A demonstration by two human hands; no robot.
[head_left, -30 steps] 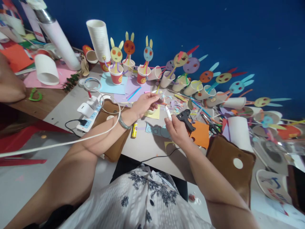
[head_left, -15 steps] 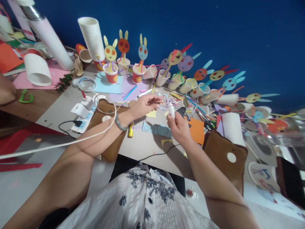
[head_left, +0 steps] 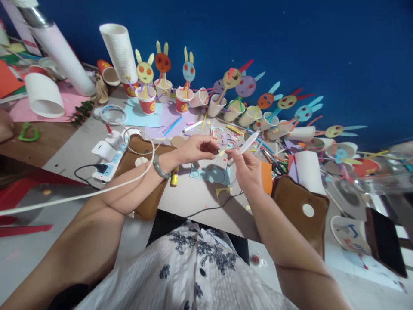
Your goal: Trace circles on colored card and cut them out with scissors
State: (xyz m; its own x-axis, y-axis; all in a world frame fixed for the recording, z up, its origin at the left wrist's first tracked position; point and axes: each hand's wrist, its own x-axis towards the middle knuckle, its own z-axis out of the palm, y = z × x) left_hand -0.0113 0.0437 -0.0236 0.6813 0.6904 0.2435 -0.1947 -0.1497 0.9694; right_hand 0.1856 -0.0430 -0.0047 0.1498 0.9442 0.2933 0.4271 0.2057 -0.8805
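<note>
Right hand (head_left: 248,170): we note a closed grip, thumb and fingers pinching a slim white pen (head_left: 248,142), tilted. Left hand (head_left: 197,148): fingers curled towards the thumb, just beside the right fingertips; we cannot tell whether this grip pinches anything small. Blue card (head_left: 211,174) with drawn circles lies on the surface (head_left: 183,200) below both hands; yellow tube (head_left: 174,177) near our left wrist.

My right hand (head_left: 248,170) grips a white pen (head_left: 250,141) at the right end of the blue card (head_left: 210,173) marked with circles; my left hand (head_left: 195,149) curls near its far edge (anything pinched there is too small to tell). Left of the card lies a yellow tube (head_left: 174,177); right, scissors (head_left: 279,169); beyond, paper scraps (head_left: 226,137).
</note>
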